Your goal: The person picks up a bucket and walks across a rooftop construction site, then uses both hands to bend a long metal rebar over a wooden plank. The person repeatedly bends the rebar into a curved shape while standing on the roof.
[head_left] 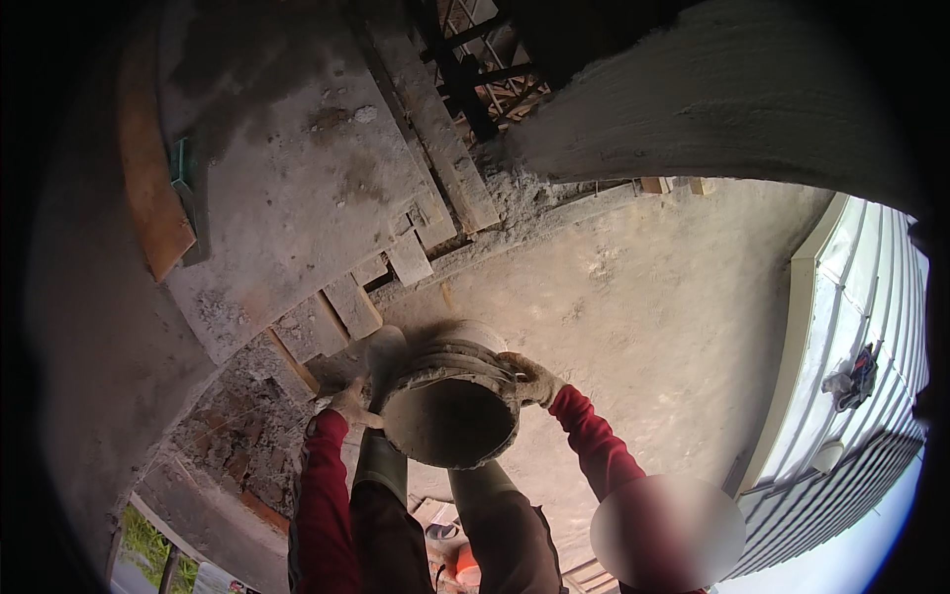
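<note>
A round bucket crusted with grey mortar is held in front of my legs. Its open mouth faces me, and a coat of grey lines the inside. Fingers closed, my left hand grips the bucket's left side. On the opposite side, my right hand is wrapped around the edge near the rim. Both hands look dusty, below red sleeves. The far end of the bucket is blurred, and its base is hidden.
Boards lie along the edge of a concrete slab ahead. An orange-brown plank stands at far left. Rubble fills a recess left of me. A metal roof lies to the right, and an orange object sits between my legs.
</note>
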### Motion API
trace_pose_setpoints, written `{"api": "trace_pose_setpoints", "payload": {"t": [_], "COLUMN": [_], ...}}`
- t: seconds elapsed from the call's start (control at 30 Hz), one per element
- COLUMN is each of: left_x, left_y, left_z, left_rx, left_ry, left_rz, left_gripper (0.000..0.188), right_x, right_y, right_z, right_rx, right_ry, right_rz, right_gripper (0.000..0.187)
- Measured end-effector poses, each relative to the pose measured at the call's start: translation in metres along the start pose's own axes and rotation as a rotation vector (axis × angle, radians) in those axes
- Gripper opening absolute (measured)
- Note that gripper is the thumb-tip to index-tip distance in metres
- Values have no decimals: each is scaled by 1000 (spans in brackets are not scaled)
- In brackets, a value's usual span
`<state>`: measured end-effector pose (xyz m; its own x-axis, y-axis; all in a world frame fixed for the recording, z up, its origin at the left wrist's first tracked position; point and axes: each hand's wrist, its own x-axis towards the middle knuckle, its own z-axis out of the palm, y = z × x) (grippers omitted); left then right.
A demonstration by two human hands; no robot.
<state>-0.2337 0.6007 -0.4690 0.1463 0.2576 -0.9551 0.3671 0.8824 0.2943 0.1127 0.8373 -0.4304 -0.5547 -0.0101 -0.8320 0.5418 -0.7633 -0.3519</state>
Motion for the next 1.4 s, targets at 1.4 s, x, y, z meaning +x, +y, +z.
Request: {"api": "trace_pose_setpoints", "payload": {"t": [1.4], "left_x": [-354], "left_y": [260], "left_z": [27], "left_rx": [150], "left_ry": [570], "left_rz": [467], "left_gripper": [50], "right_x": [-532], "right_y": [94], "right_z": [144], "right_rx": [1239], "right_ry": [713], "right_rz": [-394], "right_gripper": [37]}}
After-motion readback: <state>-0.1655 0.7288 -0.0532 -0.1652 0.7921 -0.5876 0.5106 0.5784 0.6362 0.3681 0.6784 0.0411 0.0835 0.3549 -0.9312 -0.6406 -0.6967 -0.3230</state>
